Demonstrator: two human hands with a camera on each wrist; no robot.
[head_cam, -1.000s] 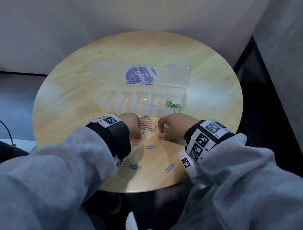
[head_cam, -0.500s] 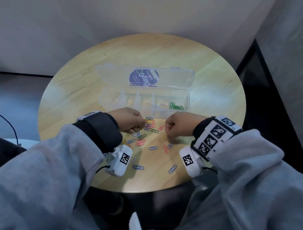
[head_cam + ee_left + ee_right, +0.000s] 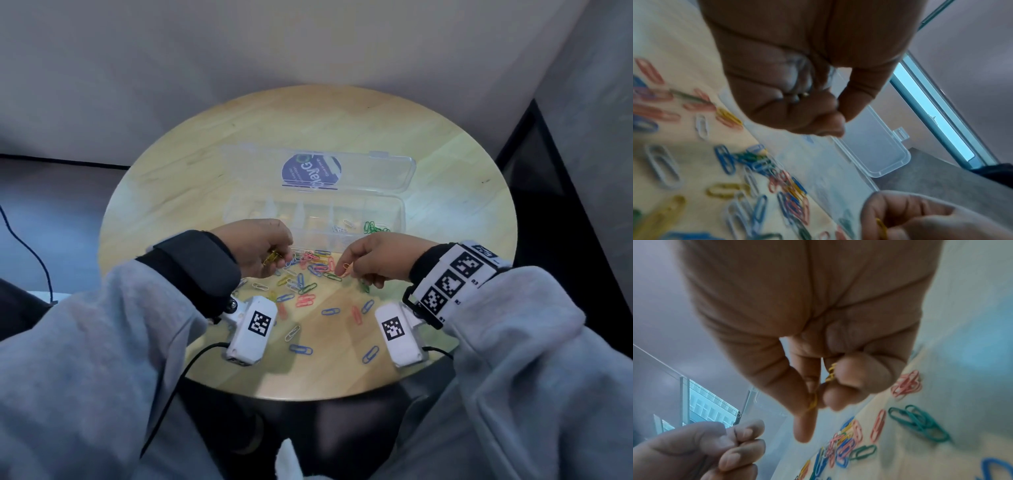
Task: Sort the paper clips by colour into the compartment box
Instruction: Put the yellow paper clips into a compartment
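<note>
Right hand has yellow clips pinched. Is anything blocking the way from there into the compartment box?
Nothing visible does. The right hand holds the yellow clips just short of the compartment box, whose lid lies folded back away from the person, so the compartments are open from above. The left hand is off to one side.

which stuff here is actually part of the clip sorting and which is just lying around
Part of the job:
- loose paper clips
- compartment box
- green clips already in the box
- left hand, holding yellow clips
- right hand, pinching a clip

Just lying about:
- round table
- black cable
</note>
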